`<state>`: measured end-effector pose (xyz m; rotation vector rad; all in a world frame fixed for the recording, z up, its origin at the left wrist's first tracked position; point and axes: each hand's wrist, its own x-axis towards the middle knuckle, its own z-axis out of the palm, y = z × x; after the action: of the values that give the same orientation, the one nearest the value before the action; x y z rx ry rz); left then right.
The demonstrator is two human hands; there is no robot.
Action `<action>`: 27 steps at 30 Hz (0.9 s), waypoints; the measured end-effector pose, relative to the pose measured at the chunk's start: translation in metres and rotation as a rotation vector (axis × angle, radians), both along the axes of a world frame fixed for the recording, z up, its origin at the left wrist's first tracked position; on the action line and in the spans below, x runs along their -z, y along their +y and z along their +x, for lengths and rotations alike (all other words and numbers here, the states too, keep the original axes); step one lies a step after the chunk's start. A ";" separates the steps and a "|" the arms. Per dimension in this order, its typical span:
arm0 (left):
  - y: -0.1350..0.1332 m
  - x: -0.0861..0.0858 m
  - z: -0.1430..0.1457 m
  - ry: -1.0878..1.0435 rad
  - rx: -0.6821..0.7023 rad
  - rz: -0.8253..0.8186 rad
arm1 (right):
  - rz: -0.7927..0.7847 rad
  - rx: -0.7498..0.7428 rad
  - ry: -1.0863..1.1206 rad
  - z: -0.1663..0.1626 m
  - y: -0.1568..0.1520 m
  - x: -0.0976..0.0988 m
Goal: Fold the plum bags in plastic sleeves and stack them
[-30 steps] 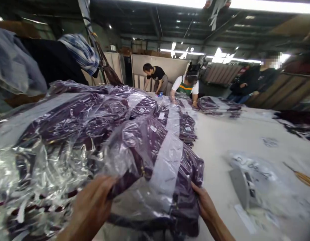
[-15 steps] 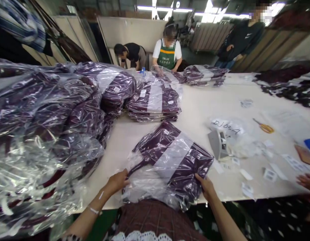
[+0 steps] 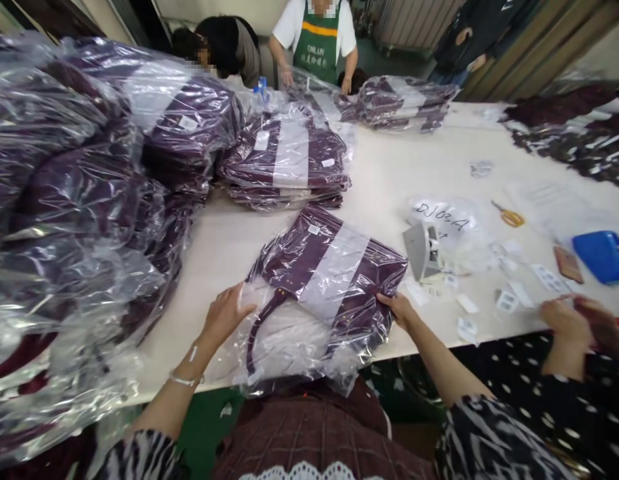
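A dark purple handbag (image 3: 309, 250) lies flat on the table inside a clear plastic bag (image 3: 289, 340). A pale paper strip crosses it, and a small white label shows near its top. Its strap (image 3: 257, 333) curves down inside the plastic on the left. At the left edge, my left hand (image 3: 227, 317) grips the plastic, thumb over it; some fingers are partly hidden. My right hand (image 3: 399, 310) pinches the right edge of the wrapped handbag, thumb on top and other fingers mostly underneath.
Wrapped purple bags (image 3: 287, 157) are piled behind and left. To the right lie a grey dispenser (image 3: 422, 250), scissors (image 3: 508, 215), labels, a phone (image 3: 568, 265) and a blue object (image 3: 602, 257). Another person's hands (image 3: 572, 323) are at right. A person in a green apron (image 3: 317, 43) stands opposite.
The view has tilted downward. The wrapped handbag lies flatter, with more of its strap showing. My left hand has shifted up along the plastic edge. The neighbour's hands have come further into view.
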<state>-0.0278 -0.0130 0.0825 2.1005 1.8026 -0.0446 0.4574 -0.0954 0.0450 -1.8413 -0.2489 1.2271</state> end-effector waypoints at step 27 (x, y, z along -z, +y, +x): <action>-0.184 0.043 0.013 -0.305 -0.457 0.039 | 0.264 -0.355 -0.135 0.060 -0.062 0.009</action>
<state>-0.0144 -0.1967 0.0394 1.5653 2.0443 0.4083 0.5170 -0.1577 0.0357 -1.6941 -0.8037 1.2363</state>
